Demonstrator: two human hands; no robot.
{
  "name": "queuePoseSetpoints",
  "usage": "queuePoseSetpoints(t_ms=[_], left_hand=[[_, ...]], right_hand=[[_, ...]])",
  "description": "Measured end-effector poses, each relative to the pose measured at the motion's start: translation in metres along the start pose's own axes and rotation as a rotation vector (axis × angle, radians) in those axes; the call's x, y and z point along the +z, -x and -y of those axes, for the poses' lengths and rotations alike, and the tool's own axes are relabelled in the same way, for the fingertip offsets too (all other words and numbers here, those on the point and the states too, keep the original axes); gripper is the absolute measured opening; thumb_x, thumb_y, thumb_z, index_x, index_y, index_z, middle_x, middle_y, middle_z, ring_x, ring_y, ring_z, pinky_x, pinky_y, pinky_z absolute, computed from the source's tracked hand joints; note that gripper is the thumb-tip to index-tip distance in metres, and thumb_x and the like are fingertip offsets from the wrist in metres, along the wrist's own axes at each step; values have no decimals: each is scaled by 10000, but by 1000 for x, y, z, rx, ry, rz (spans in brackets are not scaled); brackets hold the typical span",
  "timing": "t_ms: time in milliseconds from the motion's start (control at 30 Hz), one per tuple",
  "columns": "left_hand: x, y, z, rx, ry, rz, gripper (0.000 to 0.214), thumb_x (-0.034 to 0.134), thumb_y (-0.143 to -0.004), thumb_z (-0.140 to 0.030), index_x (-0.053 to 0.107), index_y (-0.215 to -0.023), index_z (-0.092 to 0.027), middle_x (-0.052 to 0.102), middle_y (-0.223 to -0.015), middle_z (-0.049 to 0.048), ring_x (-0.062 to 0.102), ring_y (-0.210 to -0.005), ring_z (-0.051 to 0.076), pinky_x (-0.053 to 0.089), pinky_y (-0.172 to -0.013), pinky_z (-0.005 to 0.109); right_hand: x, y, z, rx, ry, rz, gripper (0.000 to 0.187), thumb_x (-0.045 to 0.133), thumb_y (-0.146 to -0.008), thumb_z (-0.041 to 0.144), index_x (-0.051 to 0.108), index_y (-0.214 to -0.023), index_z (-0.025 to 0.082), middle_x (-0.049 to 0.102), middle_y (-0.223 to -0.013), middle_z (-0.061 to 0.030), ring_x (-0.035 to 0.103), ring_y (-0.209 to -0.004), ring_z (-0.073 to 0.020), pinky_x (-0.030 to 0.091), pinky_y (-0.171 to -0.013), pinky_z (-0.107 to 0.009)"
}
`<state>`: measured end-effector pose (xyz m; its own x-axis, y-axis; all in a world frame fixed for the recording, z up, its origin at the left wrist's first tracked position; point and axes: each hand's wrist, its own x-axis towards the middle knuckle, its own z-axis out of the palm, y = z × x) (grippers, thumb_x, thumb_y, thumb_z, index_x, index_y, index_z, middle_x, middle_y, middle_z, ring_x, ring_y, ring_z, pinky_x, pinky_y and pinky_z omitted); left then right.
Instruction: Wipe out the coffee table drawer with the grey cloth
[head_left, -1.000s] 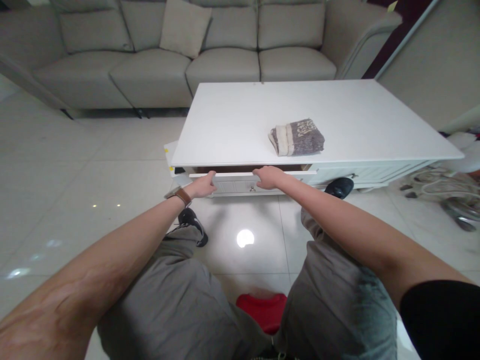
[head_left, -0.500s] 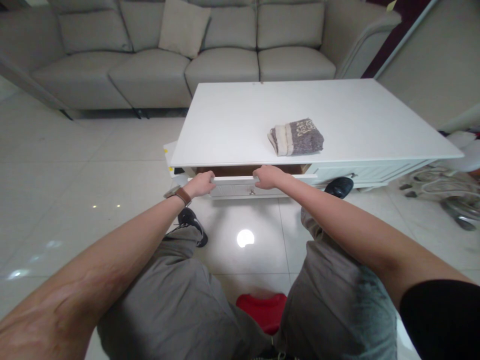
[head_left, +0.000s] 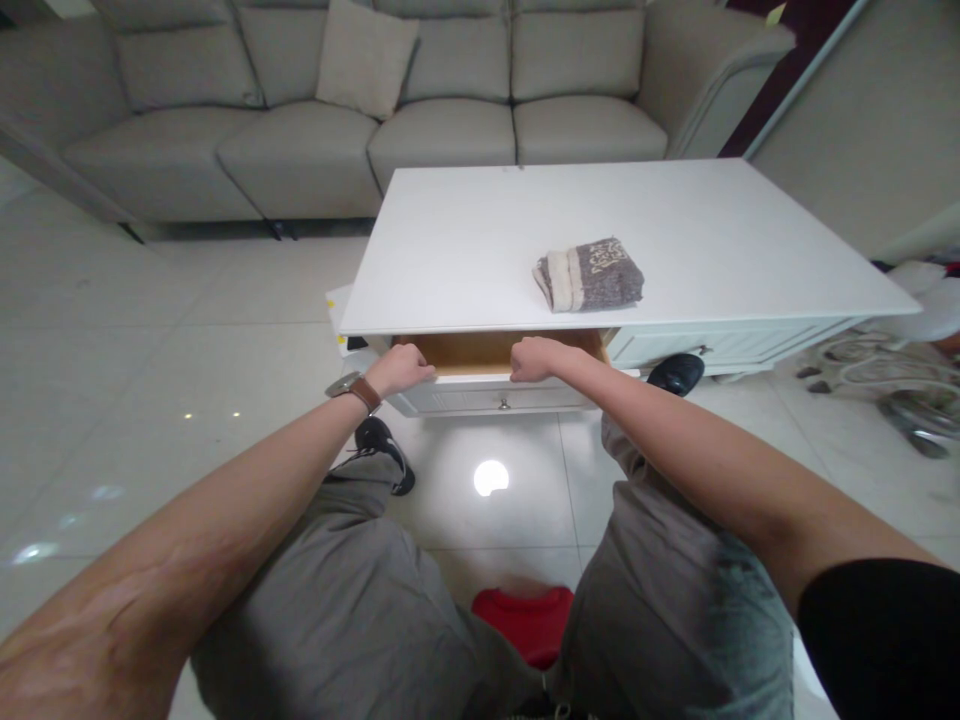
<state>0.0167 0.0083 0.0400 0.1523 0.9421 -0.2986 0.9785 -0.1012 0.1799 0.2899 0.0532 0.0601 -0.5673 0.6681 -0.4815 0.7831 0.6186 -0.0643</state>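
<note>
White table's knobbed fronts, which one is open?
The left drawer, whose top edge the left hand and right hand grasp: its brown inside shows. The right front, beside the right shoe, sits shut beneath the tabletop.

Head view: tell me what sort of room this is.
Most likely a living room: a long sofa with a loose cushion stands beyond a low white table that has a pulled-out drawer.

Left fingers [head_left: 423, 369] and right fingers [head_left: 521, 367] apparently grip the pulled-out drawer [head_left: 472, 399].
</note>
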Motion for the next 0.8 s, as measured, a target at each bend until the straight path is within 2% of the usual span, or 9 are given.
queuePoseSetpoints(t_ms=[267, 467, 700, 800], left_hand=[[4, 0, 2, 15, 89, 94, 355, 524, -813, -314, 617, -507, -160, 510, -477, 34, 514, -558, 150, 340, -584, 275], [4, 1, 4, 37, 168, 169, 353, 526, -763, -346, 516, -450, -184, 475, -468, 15, 461, -507, 130, 305, -535, 272], [6, 14, 11, 80, 272, 202, 418, 520, -735, -449, 419, -412, -204, 378, -456, -6, 348, -458, 107, 243, -503, 285], [10, 19, 15, 70, 306, 223, 411, 521, -722, -468, 465, -419, -196, 404, -465, 0, 350, -465, 109, 245, -502, 282]], right_hand=[[3, 3, -14, -65, -24, 160, 469, 697, -841, 484, 818, -1031, 74, 779, -992, -164, 714, -885, -254, 493, -763, -301], [10, 9, -36, -4, -178, 277, 577, 774, -741, 601, 812, -918, 54, 755, -827, -131, 692, -747, -230, 510, -709, -309], [23, 28, -59, 83, -390, 339, 588, 854, -659, 582, 793, -912, 55, 754, -848, -129, 701, -769, -217, 558, -699, -293], [28, 36, -63, 126, -448, 387, 559, 875, -640, 553, 788, -893, 62, 753, -817, -115, 706, -772, -214, 571, -698, -287]])
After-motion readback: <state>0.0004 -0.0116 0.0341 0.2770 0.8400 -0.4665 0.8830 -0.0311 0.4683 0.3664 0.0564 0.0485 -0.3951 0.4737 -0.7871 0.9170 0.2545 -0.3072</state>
